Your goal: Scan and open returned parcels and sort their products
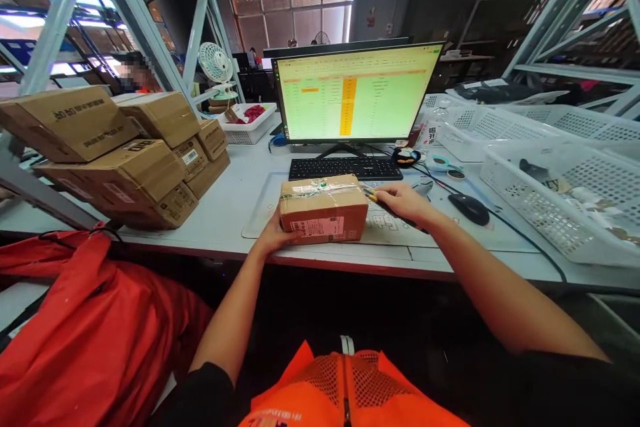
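Observation:
A small taped cardboard parcel [323,209] with a printed label on its front sits on a desk mat [260,213] before the keyboard [345,168]. My left hand [274,235] grips the parcel's lower left corner. My right hand [403,203] is closed around a small yellow-and-black tool [371,195], its tip against the parcel's right end. The tool's far end is hidden under my fingers.
A stack of cardboard boxes [125,153] fills the desk's left. A monitor [356,92] with a spreadsheet stands behind the keyboard. A black mouse [469,208], tape rolls [440,163] and white mesh baskets [560,200] lie to the right. A red bag [85,327] hangs at lower left.

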Demonstrator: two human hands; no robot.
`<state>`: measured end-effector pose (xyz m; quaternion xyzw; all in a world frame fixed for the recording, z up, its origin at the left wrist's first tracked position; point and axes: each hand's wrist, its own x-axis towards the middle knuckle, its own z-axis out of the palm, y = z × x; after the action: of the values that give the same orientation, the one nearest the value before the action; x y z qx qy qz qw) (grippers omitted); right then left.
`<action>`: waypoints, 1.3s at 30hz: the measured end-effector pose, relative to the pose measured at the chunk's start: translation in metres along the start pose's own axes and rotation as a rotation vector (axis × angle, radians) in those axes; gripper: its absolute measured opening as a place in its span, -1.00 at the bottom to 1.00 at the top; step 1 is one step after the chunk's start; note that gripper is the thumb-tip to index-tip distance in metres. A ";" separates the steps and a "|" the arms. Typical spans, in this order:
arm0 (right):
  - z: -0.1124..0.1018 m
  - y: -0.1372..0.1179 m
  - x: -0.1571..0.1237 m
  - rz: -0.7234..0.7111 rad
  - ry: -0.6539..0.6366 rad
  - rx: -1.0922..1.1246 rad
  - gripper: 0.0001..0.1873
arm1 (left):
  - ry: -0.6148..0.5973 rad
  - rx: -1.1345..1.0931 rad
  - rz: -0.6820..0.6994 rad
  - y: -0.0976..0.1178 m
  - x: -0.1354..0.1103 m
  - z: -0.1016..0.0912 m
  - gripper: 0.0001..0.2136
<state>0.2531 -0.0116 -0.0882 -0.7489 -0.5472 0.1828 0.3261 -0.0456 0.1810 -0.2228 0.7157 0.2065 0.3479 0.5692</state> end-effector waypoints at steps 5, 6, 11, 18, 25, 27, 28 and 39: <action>0.006 0.007 -0.030 0.059 -0.021 0.059 -0.54 | 0.149 0.154 -0.010 0.012 -0.006 0.001 0.17; 0.006 0.010 -0.033 0.066 0.008 0.020 -0.57 | 0.258 0.254 0.002 0.023 -0.008 0.000 0.19; 0.003 0.015 -0.026 0.244 0.215 -0.371 -0.55 | 0.593 1.022 0.174 0.097 -0.013 -0.007 -0.07; 0.049 -0.058 0.008 -0.108 0.062 -0.471 -0.45 | 0.332 1.346 0.219 0.117 -0.020 0.008 -0.13; 0.089 -0.124 0.031 -0.260 0.063 -0.591 -0.36 | 0.391 1.348 0.245 0.109 -0.027 0.007 -0.11; 0.094 -0.128 0.032 -0.259 0.045 -0.614 -0.36 | 0.394 1.339 0.250 0.109 -0.027 0.005 -0.11; 0.096 -0.128 0.031 -0.254 0.040 -0.622 -0.36 | 0.400 1.330 0.249 0.108 -0.028 0.005 -0.12; 0.113 -0.096 -0.012 -0.194 -0.124 -0.646 -0.39 | 0.586 1.258 0.198 0.111 -0.035 0.002 -0.30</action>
<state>0.1102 0.0278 -0.1046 -0.7453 -0.6644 0.0132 0.0544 -0.0789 0.1262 -0.1259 0.8014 0.4474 0.3913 -0.0666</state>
